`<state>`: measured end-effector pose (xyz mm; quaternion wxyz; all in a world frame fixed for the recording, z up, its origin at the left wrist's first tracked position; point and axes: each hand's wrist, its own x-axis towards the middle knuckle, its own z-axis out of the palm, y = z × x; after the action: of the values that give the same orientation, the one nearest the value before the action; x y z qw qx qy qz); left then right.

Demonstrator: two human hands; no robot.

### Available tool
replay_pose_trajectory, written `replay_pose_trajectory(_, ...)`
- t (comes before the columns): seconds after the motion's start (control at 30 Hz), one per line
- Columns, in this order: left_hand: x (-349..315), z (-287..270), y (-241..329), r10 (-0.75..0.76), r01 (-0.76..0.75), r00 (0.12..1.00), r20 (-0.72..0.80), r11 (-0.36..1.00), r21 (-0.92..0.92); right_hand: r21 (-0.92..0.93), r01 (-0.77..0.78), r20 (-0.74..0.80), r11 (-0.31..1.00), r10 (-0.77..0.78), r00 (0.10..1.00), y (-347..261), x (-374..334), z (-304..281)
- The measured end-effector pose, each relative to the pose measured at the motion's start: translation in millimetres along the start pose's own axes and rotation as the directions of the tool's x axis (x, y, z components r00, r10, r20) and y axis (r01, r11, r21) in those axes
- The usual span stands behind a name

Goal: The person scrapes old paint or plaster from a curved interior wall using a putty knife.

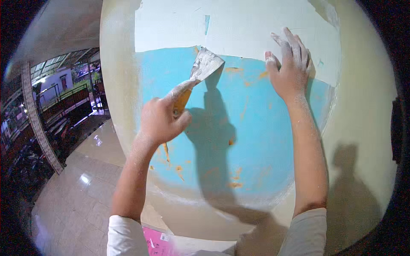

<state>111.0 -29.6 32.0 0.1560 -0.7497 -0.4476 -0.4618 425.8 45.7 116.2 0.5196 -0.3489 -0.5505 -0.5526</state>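
My left hand [162,120] is closed round the orange-yellow handle [183,101] of a putty knife [206,64]. Its wide metal blade, smeared with white, points up and lies at the lower edge of a white layer [179,30] on the wall. Below that edge shows a bright blue patch [265,141] with scattered orange-brown marks. My right hand [291,70] is spread on the white layer near its right side, fingers up and holding nothing. White dust or paste coats the fingers of both hands.
Pale cream wall [363,111] surrounds the patch, and my shadow falls across it. Low in the middle lies a pink printed item [157,242]. To the left are a glossy tiled floor [81,187], a post [40,119] and a railing [70,102] outside.
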Motion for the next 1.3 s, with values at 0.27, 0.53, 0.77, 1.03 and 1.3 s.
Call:
replay_pose_trajectory(0.27,3.3,1.7,-16.3,0.087,-0.088,0.995,-0.049,0.996,-0.019,0.028,0.01,-0.008,1.0,-0.01,1.0,-1.0,-3.8,2.5)
replay_pose_trajectory(0.53,0.0,12.0,-10.3,0.024,-0.026,0.999,-0.037,0.999,-0.044,-0.011,-0.013,0.021,1.0,0.013,1.0,-1.7,-10.7,2.0)
replay_pose_trajectory(0.77,1.1,4.9,-1.5,0.021,-0.022,0.998,-0.052,1.0,-0.009,-0.047,-0.02,0.062,0.999,0.023,0.998,-4.6,-7.9,-2.6)
replay_pose_trajectory(1.03,-9.8,24.8,-3.9,0.018,-0.02,0.99,-0.138,1.0,-0.011,-0.03,0.0,0.03,1.0,0.001,1.0,-2.3,-5.0,-3.5)
replay_pose_trajectory(1.3,-37.2,43.7,-13.4,-0.094,0.082,0.959,-0.269,0.995,-0.058,-0.025,-0.023,0.051,0.999,0.025,0.998,-5.4,-13.2,-3.4)
